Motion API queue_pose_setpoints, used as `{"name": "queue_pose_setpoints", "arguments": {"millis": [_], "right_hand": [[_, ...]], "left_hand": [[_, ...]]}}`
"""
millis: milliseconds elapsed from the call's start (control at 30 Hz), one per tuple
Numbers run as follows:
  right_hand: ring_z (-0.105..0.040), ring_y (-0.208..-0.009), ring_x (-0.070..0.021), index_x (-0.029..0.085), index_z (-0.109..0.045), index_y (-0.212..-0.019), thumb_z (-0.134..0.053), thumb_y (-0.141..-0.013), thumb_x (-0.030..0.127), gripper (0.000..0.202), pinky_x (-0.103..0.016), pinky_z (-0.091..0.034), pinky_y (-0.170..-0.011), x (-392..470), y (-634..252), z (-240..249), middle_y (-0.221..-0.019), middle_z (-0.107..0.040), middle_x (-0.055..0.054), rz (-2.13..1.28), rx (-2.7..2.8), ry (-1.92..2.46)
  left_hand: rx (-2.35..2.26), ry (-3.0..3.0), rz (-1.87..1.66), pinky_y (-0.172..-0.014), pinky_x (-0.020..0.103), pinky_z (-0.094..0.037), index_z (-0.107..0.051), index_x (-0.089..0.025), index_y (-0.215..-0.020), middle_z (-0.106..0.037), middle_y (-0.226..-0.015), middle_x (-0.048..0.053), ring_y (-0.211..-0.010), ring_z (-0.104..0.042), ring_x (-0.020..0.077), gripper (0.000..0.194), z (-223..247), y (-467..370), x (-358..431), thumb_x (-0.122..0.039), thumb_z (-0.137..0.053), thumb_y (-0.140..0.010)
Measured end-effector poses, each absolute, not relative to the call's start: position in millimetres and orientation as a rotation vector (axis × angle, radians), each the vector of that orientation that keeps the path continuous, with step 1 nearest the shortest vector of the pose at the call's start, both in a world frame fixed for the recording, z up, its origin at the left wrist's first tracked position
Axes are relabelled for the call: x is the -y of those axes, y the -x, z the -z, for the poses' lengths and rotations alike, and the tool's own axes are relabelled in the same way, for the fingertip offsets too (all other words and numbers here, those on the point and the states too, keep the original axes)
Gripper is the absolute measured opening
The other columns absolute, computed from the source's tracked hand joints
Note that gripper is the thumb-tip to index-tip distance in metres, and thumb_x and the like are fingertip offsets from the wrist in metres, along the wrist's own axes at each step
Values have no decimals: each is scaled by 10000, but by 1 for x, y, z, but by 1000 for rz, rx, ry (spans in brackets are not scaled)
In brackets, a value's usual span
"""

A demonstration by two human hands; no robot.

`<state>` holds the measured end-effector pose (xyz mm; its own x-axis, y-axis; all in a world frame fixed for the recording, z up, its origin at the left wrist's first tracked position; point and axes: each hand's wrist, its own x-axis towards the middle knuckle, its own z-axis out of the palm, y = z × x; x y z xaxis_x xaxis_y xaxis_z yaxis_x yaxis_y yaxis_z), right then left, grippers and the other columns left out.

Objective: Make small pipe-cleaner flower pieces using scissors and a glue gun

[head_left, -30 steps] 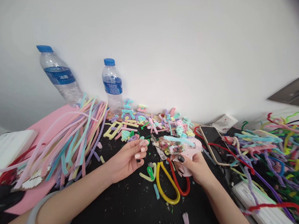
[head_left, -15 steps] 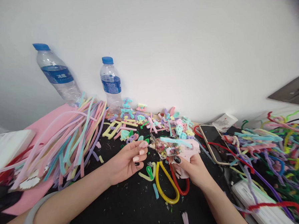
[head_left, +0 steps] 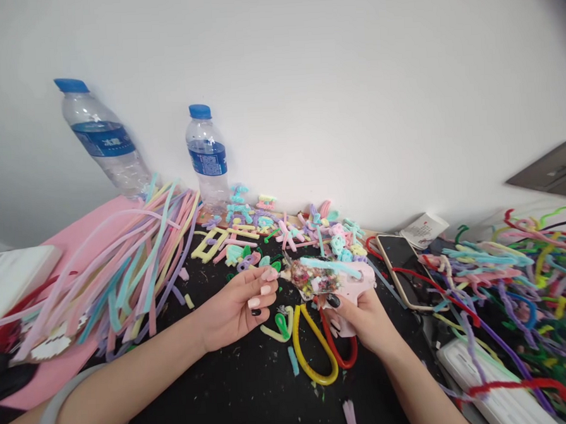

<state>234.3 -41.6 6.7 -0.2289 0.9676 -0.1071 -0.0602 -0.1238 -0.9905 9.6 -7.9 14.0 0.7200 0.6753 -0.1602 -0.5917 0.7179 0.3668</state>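
My right hand (head_left: 359, 312) is wrapped round the handle of a pink glue gun (head_left: 363, 285), its clear front part crusted with coloured bits and its nozzle pointing left. A light blue fuzzy strip (head_left: 331, 265) lies along the top of the gun. Just left of the nozzle, my left hand (head_left: 245, 306) pinches a small pink piece (head_left: 269, 275) between thumb and forefinger; its other fingers are curled. Beneath the gun, yellow (head_left: 314, 362) and red (head_left: 348, 359) loop handles lie on the black surface. Beside them is a green and pale yellow fuzzy piece (head_left: 282, 324).
Two water bottles (head_left: 103, 142) (head_left: 207, 159) stand at the wall. Pastel fuzzy stems (head_left: 138, 257) cover the left, small shaped pieces (head_left: 246, 230) lie behind my hands. On the right are a phone (head_left: 404, 272), a white box (head_left: 486, 385) and tangled stems (head_left: 524, 288).
The whole view has shifted slightly, so most things appear a little further left. Both hands keep nearly the same pose, with the gun's nozzle still close to the pinched piece.
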Motion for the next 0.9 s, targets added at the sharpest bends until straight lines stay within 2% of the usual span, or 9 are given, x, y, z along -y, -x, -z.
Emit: {"name": "queue_pose_setpoints", "arguments": {"millis": [267,367,467,567,700,767,833,900], "right_hand": [[-405,-384,-71,173,-547,-827,-674,-742,479,342,-194,-344,-355,44,-236,-7,-493,-481,55,-1528,1254,1123],[-392,-383,-69,168,-550,-781,-668,-745,474,331,-197,-327,-359,43,-236,-8,-491,-474,51,-1485,1286,1141],[-405,-407,-85,164,-565,-823,-658,-747,476,334,-211,-351,-375,41,-236,-12,-506,-481,44,-1400,1300,1159],[-447,-449,-110,162,-574,-808,-620,-769,473,317,-236,-393,-423,38,-241,-19,-529,-503,25,-1135,1341,1235],[-464,-466,-135,152,-585,-809,-516,-833,435,293,-250,-377,-458,31,-256,-28,-522,-506,14,-579,1492,1574],[-530,-553,-176,144,-594,-943,-474,-851,409,305,-278,-411,-523,26,-265,-30,-621,-575,-23,-298,1573,1740],[-595,-743,-230,150,-548,-1099,-435,-867,372,340,-325,-454,-646,21,-273,-27,-851,-638,-87,-117,1628,1816],[-588,-926,-272,146,-498,-1180,-405,-874,339,373,-373,-460,-760,16,-280,-21,-1043,-615,-140,-38,1675,1862]], "left_hand": [[-308,-303,-686,-394,89,-419,-579,-97,-716,-508,-601,-44,-401,-462,-8,132,-17,-9,10,-111,-609,-844],[-307,-306,-677,-387,90,-412,-584,-100,-728,-495,-594,-50,-388,-449,-11,124,-17,-8,10,-113,-600,-850],[-308,-300,-684,-385,89,-405,-583,-104,-738,-479,-593,-55,-389,-436,-11,117,-17,-7,9,-133,-607,-848],[-342,-327,-711,-386,86,-393,-569,-107,-724,-460,-594,-60,-393,-415,-13,128,-18,-6,6,-136,-621,-838],[-452,-489,-769,-393,98,-383,-562,-124,-728,-432,-591,-64,-403,-385,-4,124,-20,0,-2,-136,-611,-841],[-535,-620,-806,-410,106,-391,-575,-128,-742,-448,-594,-57,-419,-389,5,114,-22,7,-7,-174,-631,-830],[-634,-740,-849,-438,115,-402,-582,-133,-754,-486,-624,-43,-450,-412,15,119,-25,15,-13,-206,-655,-813],[-721,-858,-870,-465,124,-406,-583,-139,-774,-520,-669,-28,-489,-439,28,124,-29,24,-18,-233,-654,-812]]}}
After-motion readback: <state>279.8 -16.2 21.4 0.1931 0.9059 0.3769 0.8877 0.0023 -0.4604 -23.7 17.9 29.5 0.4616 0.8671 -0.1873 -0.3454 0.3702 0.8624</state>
